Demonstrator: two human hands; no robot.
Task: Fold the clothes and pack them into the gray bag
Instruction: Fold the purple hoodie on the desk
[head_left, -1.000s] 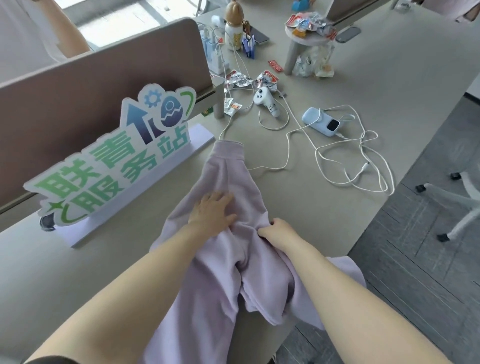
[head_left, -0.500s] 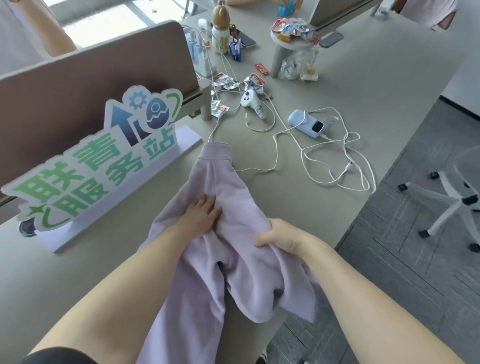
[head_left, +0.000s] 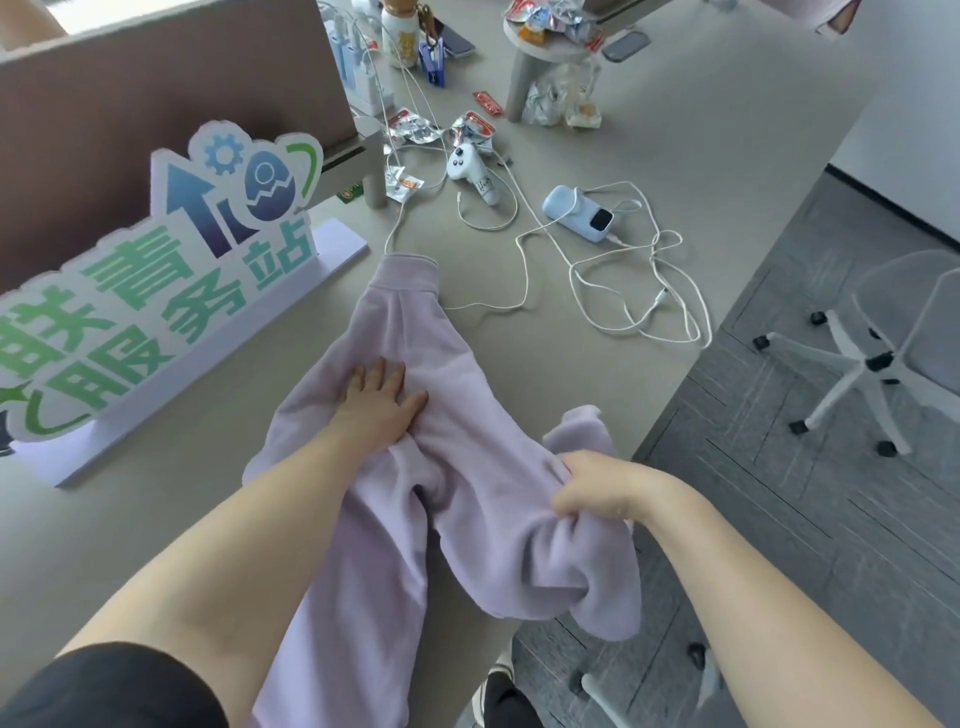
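Head view: we have the lilac garment (head_left: 457, 467) spread on the grey table (head_left: 649, 156), its cuffed end (head_left: 408, 270) pointing away from us toward the white cables (head_left: 639, 291) and its near end hanging over the table edge at our side. The long axis therefore runs from us outward, leaning slightly left. Our left hand (head_left: 376, 408) lies flat on the cloth with fingers straight and a little spread, which we judge pins the fabric so it cannot slide. Our right hand (head_left: 597, 486) has its fingers curled round a bunched part of the garment at the table's right edge, apparently to draw that part across for a fold. We see no gray bag here. A standing sign (head_left: 156, 291) sits to the left.
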